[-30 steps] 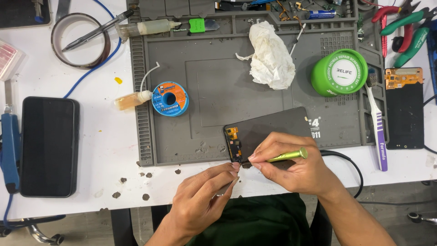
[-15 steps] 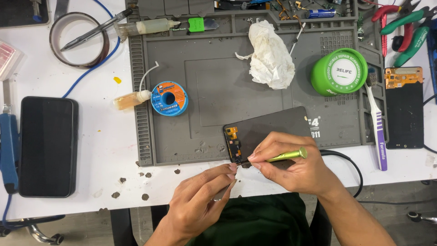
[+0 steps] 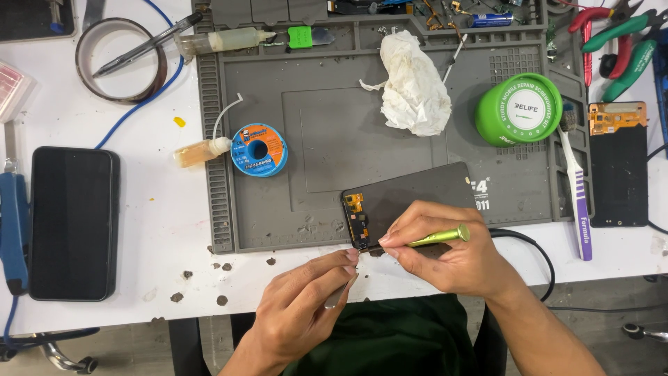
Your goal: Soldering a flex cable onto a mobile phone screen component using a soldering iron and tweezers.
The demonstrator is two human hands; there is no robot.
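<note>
Lying far left: black phone (image 3: 72,223) on white table (image 3: 160,230). L hand (image 3: 306,306) pinches metal tweezers (image 3: 341,291) at phone panel (image 3: 403,202) on grey mat (image 3: 313,104) front edge. R hand (image 3: 445,254) grips green screwdriver (image 3: 438,238), tip on panel. Green tub (image 3: 518,109) at right, lid shut, contents unseen.

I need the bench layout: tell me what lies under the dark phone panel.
The dark phone panel lies flat on the grey work mat, its near end over the mat's front edge. The right hand covers that corner, so anything beneath there is hidden.
</note>
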